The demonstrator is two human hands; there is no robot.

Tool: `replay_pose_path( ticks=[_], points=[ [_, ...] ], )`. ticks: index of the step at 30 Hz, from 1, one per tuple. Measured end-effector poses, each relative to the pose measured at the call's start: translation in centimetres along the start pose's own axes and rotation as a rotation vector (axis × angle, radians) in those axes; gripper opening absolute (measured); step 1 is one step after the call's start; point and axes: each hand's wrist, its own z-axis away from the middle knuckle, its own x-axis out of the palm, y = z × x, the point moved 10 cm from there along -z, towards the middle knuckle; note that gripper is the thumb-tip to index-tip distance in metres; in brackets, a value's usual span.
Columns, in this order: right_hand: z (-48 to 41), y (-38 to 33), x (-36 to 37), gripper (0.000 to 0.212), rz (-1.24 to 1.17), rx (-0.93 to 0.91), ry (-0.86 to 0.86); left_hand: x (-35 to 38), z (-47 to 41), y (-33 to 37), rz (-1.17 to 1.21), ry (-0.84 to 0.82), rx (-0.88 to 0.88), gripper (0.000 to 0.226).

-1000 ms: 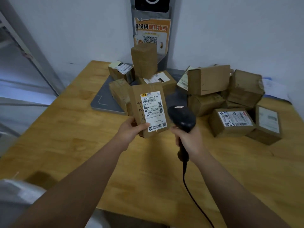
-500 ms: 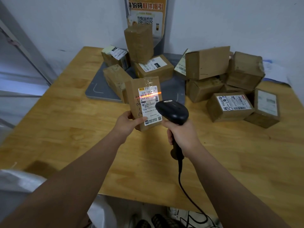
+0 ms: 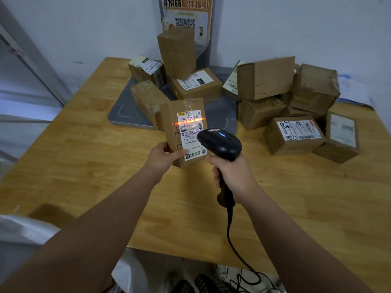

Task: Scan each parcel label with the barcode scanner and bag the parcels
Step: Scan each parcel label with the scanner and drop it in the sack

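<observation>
Pale wall [image 3: 296, 28] at 12 o'clock, poster [image 3: 186, 15] stuck on it. Wooden table [image 3: 296, 197] across the middle, grey pad [image 3: 127, 115] at its far edge. Brown boxes [image 3: 265, 78] heaped on the pad and from 1 to 3 o'clock. White bag [image 3: 25, 231] at 8 o'clock, by the near edge. Upright above the table centre: one parcel [image 3: 169, 123], label [image 3: 192, 136] facing the camera, orange scan line across its barcode. Left hand [image 3: 160, 157] pinching its lower corner. Right hand [image 3: 234, 176] wrapped round the scanner [image 3: 220, 142], at the parcel's 4 o'clock; cable [image 3: 229, 235] trailing to 6 o'clock.
</observation>
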Motion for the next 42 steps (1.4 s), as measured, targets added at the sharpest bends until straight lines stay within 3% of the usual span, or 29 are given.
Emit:
replay_pose_path(
  ticks=[7,15,22,27,33,36,40,42],
  points=[
    [-0.1,0.3,-0.1,0.027,-0.035,-0.016,-0.041,0.0,0.6,0.2,-0.002,0.027,0.017,0.059],
    [-0.6,0.9,2.2,0.029,0.007,-0.042,-0.145,-1.5,3.6,-0.3,0.036,0.138,0.057,0.045],
    [-0.1,3.4,7.5,0.039,0.071,-0.028,-0.357,-4.5,7.0,-4.5,0.062,0.296,-0.004,0.053],
    [4.4,6.2,12.2,0.026,0.044,-0.016,-0.486,-8.3,13.0,-8.9,0.095,0.402,-0.057,0.055],
    [11.3,10.9,18.1,0.016,0.090,-0.010,-0.429,-17.5,24.1,-15.2,0.222,0.611,-0.016,0.042],
    [14.8,14.6,22.6,0.025,0.230,-0.006,-0.499,-22.4,29.6,-19.4,0.080,0.596,-0.029,0.056],
    [16.4,19.2,25.0,0.033,0.556,-0.060,-0.384,-28.1,34.2,-25.7,-0.357,0.517,-0.271,0.070],
    [16.6,20.2,24.8,0.015,0.545,-0.040,-0.265,-30.4,34.8,-27.6,-0.574,0.496,-0.328,0.067]
  ],
)
